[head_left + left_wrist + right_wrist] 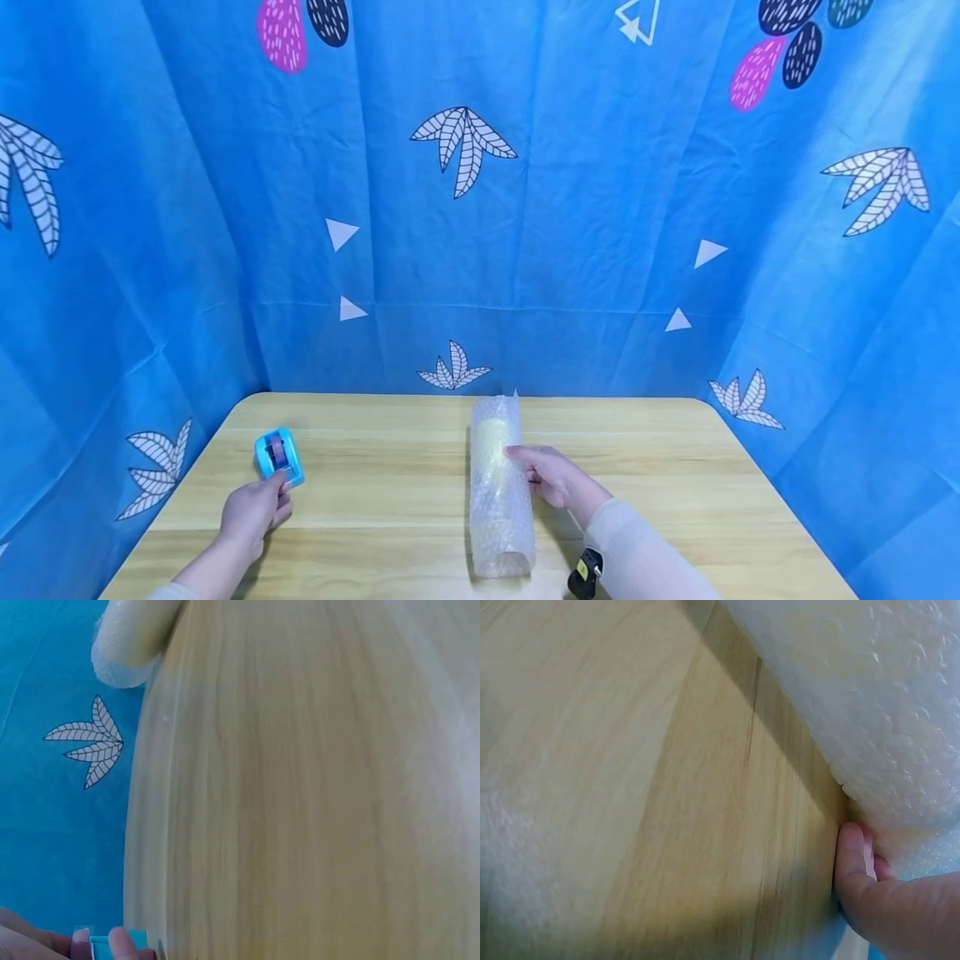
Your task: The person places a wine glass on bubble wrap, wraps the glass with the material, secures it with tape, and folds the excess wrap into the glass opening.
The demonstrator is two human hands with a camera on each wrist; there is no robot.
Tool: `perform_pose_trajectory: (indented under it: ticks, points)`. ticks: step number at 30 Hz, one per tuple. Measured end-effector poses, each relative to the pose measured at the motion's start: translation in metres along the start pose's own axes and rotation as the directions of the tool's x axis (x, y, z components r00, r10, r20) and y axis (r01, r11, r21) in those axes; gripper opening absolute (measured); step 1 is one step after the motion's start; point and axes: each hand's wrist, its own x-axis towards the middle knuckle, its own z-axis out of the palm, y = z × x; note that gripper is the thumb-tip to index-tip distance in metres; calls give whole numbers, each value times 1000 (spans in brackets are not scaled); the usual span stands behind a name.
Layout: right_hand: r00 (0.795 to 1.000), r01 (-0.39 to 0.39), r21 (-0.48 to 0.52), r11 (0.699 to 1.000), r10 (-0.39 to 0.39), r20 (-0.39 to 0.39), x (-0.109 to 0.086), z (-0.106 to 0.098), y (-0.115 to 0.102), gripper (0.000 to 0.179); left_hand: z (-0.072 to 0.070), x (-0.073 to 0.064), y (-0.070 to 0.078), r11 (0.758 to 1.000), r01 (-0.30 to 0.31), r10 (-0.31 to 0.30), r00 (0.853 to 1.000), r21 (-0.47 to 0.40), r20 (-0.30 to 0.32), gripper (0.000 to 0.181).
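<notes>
A light blue tape dispenser (pixel 295 454) with a roll of tape in it stands on the left of the table. At its near end my left hand (pixel 253 510) pinches the tape by the cutter. In the left wrist view, fingers (pixel 122 943) and a clear bit of tape show against the teal dispenser (pixel 137 939). A bubble-wrapped cylinder (pixel 495 500), yellowish inside, lies lengthwise near the table's middle. My right hand (pixel 553 477) holds its right side, one digit on top and the others curled low. In the right wrist view, fingers (pixel 850 851) meet the wrap's lower edge.
The pale wooden table (pixel 375 467) has rounded far corners. Blue printed cloth (pixel 450 250) hangs behind it and along both sides. A black device (pixel 585 573) is worn at my right wrist, by the light sleeve (pixel 637 550).
</notes>
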Motion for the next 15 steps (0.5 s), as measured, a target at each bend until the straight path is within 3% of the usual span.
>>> perform_pose_trajectory:
  ticks: [6,15]
  points:
    - [1000,-6,6,1000,6,-1,2,1,1,58,-2,4,-1,1000,26,-26,1000,5,-6,34]
    - [1000,-3,7,1000,3,-7,2,2,-1,52,2,8,-2,981,126,-126,992,-151,7,31]
